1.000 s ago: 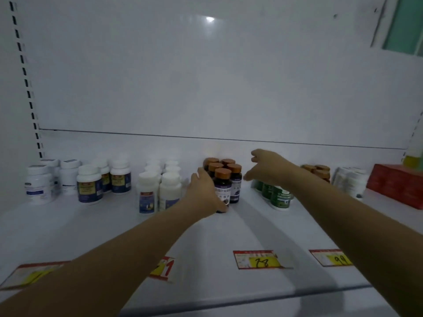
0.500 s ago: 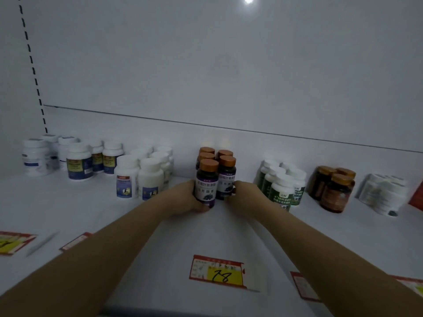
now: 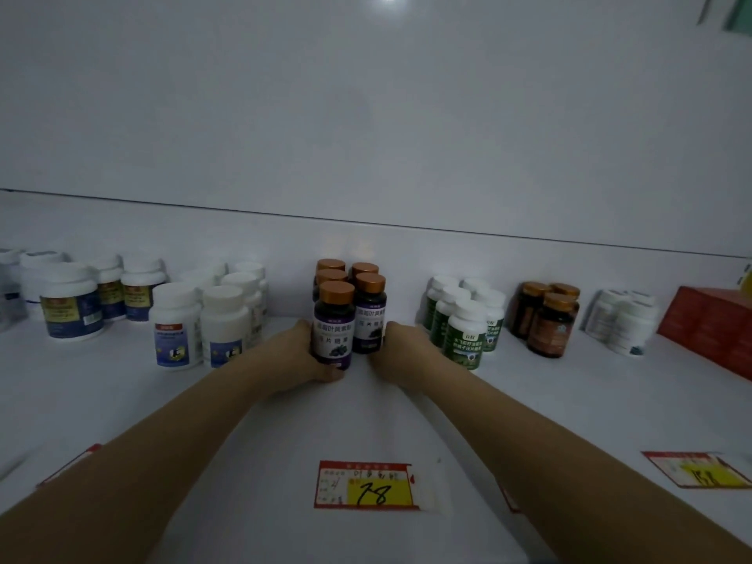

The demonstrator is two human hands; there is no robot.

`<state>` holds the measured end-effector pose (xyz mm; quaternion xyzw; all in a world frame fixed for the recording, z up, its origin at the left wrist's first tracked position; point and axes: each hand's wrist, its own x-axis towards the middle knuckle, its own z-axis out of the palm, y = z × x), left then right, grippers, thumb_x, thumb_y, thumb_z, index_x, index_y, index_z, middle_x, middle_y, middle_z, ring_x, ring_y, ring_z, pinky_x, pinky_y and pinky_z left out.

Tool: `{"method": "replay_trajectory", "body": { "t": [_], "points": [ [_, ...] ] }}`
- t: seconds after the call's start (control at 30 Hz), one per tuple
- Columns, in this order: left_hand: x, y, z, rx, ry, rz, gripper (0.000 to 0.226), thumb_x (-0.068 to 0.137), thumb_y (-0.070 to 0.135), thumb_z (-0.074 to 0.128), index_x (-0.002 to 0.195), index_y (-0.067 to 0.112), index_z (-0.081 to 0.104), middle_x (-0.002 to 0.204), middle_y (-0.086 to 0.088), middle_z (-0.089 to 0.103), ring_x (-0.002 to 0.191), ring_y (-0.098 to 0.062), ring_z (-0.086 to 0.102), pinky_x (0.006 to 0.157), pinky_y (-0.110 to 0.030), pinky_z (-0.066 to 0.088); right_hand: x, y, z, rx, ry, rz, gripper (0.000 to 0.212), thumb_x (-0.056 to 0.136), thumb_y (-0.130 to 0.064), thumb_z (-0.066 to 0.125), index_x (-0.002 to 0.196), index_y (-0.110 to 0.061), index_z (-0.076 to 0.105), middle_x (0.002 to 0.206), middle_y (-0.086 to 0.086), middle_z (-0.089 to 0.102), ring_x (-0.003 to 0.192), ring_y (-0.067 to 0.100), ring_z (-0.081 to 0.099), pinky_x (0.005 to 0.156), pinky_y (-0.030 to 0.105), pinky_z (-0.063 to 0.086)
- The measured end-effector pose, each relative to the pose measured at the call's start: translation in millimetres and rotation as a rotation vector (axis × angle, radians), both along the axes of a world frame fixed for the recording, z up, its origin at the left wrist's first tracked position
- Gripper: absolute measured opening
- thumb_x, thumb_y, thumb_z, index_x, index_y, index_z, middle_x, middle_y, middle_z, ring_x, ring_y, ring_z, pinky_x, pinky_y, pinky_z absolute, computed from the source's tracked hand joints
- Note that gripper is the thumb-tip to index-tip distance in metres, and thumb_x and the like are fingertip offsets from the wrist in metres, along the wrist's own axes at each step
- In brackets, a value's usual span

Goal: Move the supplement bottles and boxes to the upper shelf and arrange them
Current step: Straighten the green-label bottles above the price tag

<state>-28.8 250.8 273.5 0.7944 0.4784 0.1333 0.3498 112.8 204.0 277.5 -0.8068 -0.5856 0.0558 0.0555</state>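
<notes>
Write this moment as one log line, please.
scene: purple-label bottles upright on shelf | left hand: grips front-left one | right hand: touches group's right side, fingers hidden | price tag: in front

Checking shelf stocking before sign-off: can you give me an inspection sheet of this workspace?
Surface: white shelf, with bottles grouped along the back.
Job's things: purple-label bottles with copper caps, centre, upright, in two rows; blue-label white bottles and yellow-label jars to the left; green-label bottles, brown bottles, small white bottles and red box to the right.
Clutter: price tag marked 78 lying near the front; second price tag at the right.
Grippers: left hand holds the purple-label group's left side, thumb at the front bottle's base; right hand holds its right side, fingertips hidden.
Cables: nothing seen.
Surroundings: white back panel.
</notes>
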Motion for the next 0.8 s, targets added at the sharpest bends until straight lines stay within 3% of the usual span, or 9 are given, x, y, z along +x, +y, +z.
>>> {"method": "replay_trajectory", "body": {
  "t": [0.1, 0.2, 0.27, 0.33, 0.4, 0.47, 0.53, 0.7, 0.8],
  "points": [
    [3, -12, 10, 0.070, 0.110, 0.068, 0.093, 0.074, 0.027, 0.077, 0.145, 0.005, 0.021, 0.144, -0.011, 0.042, 0.130, -0.026, 0.045, 0.104, -0.031, 0.039, -7, -18, 16, -0.011, 0.053, 0.014, 0.035, 0.095, -0.023, 0.048, 0.125, -0.006, 0.052, 0.126, 0.014, 0.058, 0.114, 0.028, 0.056, 0.089, 0.028, 0.044],
    [10, -30, 30, 0.268, 0.181, 0.150, 0.117, 0.072, 0.028, 0.079, 0.146, -0.005, -0.005, 0.154, -0.019, 0.017, 0.141, -0.030, 0.026, 0.113, -0.036, 0.028, -11, -43, 48, 0.042, 0.126, 0.057, 0.036, 0.096, -0.018, 0.050, 0.126, 0.002, 0.051, 0.128, 0.017, 0.056, 0.118, 0.029, 0.054, 0.095, 0.030, 0.044],
    [18, -42, 48, 0.379, 0.041, 0.150, 0.126, 0.071, 0.040, 0.077, 0.146, -0.003, -0.015, 0.158, -0.019, -0.006, 0.147, -0.031, 0.000, 0.119, -0.039, 0.009, -11, -52, 71, 0.151, 0.149, 0.057, 0.036, 0.095, -0.015, 0.050, 0.126, 0.004, 0.051, 0.129, 0.018, 0.056, 0.119, 0.029, 0.054, 0.096, 0.031, 0.044],
    [31, -52, 65, 0.448, -0.169, 0.105, 0.132, 0.066, 0.061, 0.070, 0.147, 0.000, -0.013, 0.158, -0.017, -0.012, 0.147, -0.031, -0.009, 0.120, -0.039, -0.002, -4, -58, 90, 0.297, 0.193, 0.032, 0.040, 0.092, -0.017, 0.054, 0.127, 0.003, 0.050, 0.129, 0.016, 0.057, 0.118, 0.028, 0.054, 0.096, 0.031, 0.044],
    [48, -67, 78, 0.552, -0.151, 0.102, 0.128, 0.071, 0.043, 0.076, 0.146, 0.004, -0.019, 0.158, -0.011, -0.017, 0.147, -0.025, -0.014, 0.117, -0.034, -0.003, 12, -67, 107, 0.438, 0.222, 0.022, 0.043, 0.091, -0.013, 0.054, 0.131, 0.000, 0.046, 0.132, 0.013, 0.055, 0.119, 0.026, 0.053, 0.094, 0.028, 0.043],
    [62, -80, 85, 0.483, -0.099, 0.071, 0.128, 0.071, 0.032, 0.079, 0.146, 0.006, -0.021, 0.159, -0.011, -0.010, 0.148, -0.025, -0.004, 0.119, -0.035, 0.005, 35, -80, 116, 0.525, 0.225, -0.002, 0.050, 0.090, -0.006, 0.050, 0.138, -0.003, 0.039, 0.136, 0.012, 0.051, 0.121, 0.024, 0.052, 0.088, 0.022, 0.040],
    [76, -93, 80, 0.421, 0.013, 0.051, 0.124, 0.071, 0.039, 0.078, 0.148, 0.002, -0.011, 0.157, -0.017, 0.007, 0.145, -0.029, 0.013, 0.117, -0.037, 0.018, 63, -93, 112, 0.522, 0.216, -0.051, 0.054, 0.089, -0.003, 0.047, 0.142, -0.003, 0.034, 0.139, 0.014, 0.048, 0.122, 0.026, 0.050, 0.088, 0.023, 0.041],
    [118, -103, 49, 0.155, 0.003, 0.034, 0.119, 0.069, 0.032, 0.081, 0.149, 0.002, -0.003, 0.157, -0.015, 0.012, 0.142, -0.029, 0.023, 0.113, -0.037, 0.030, 121, -111, 67, 0.259, 0.181, -0.095, 0.046, 0.094, -0.009, 0.046, 0.138, 0.001, 0.036, 0.138, 0.019, 0.048, 0.121, 0.031, 0.051, 0.098, 0.035, 0.044],
    [142, -99, 34, 0.061, -0.029, 0.063, 0.105, 0.071, 0.023, 0.080, 0.147, 0.006, 0.009, 0.151, -0.012, 0.030, 0.134, -0.026, 0.038, 0.104, -0.032, 0.038, 143, -109, 42, 0.145, 0.161, -0.022, 0.046, 0.097, -0.015, 0.045, 0.138, 0.004, 0.036, 0.140, 0.019, 0.046, 0.125, 0.031, 0.048, 0.102, 0.034, 0.041]
  ]
}}
